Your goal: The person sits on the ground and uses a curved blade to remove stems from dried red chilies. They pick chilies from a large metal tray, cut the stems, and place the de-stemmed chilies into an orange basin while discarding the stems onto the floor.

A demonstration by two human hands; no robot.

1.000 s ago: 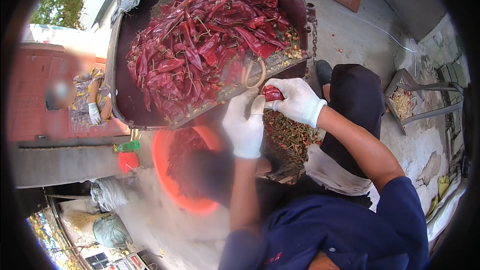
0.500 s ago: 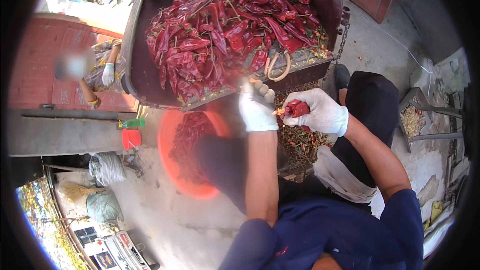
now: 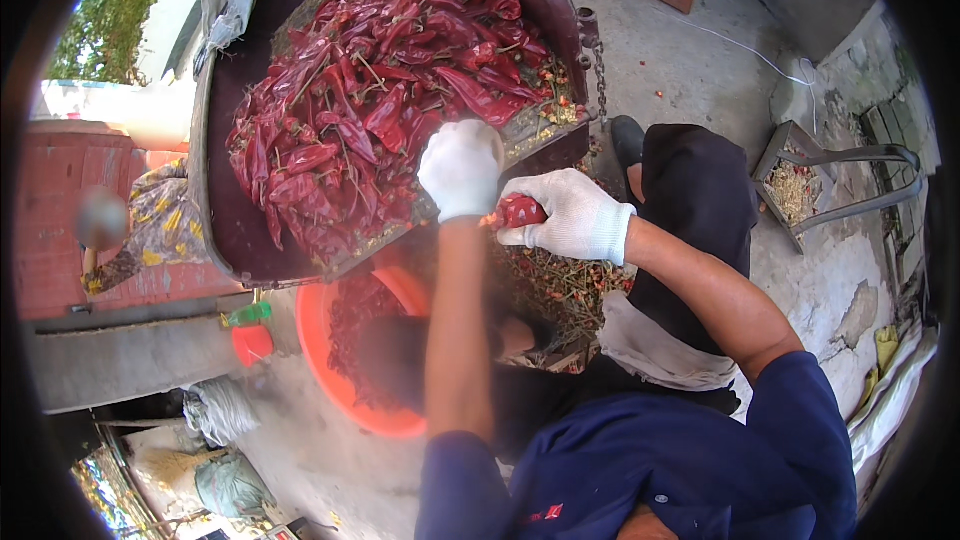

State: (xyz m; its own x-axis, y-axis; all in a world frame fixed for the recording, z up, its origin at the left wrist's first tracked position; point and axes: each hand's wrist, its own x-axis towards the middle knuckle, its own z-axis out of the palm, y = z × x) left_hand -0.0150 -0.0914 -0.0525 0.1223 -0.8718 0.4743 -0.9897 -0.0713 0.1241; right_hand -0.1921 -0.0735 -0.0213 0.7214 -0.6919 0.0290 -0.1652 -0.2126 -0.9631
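Observation:
In my white-gloved right hand (image 3: 572, 215) is a dried red chili pepper (image 3: 522, 210). Its torn end, pale orange inside, points left out of the grip. My left hand (image 3: 462, 168), gloved too, is over the near edge of a dark red cart bed (image 3: 222, 210), just above and left of that pepper. Its fingers are curled and turned away from view, so whatever they hold is hidden. A heap of dried red chili peppers (image 3: 370, 110) fills the cart bed right beyond my hands.
An orange-red basin (image 3: 310, 330) with peppers stands below the cart, by my leg. Stems and scraps (image 3: 565, 285) cover the ground under my hands. A chain (image 3: 601, 80) hangs at the cart's corner. A metal dustpan (image 3: 795, 185) lies right; another person (image 3: 160, 215) is far left.
My left hand has moved forward to the cart's edge, its fingers now out of sight. The scissors seen lying on that edge no longer show. My right hand keeps its pepper. The whole view has shifted.

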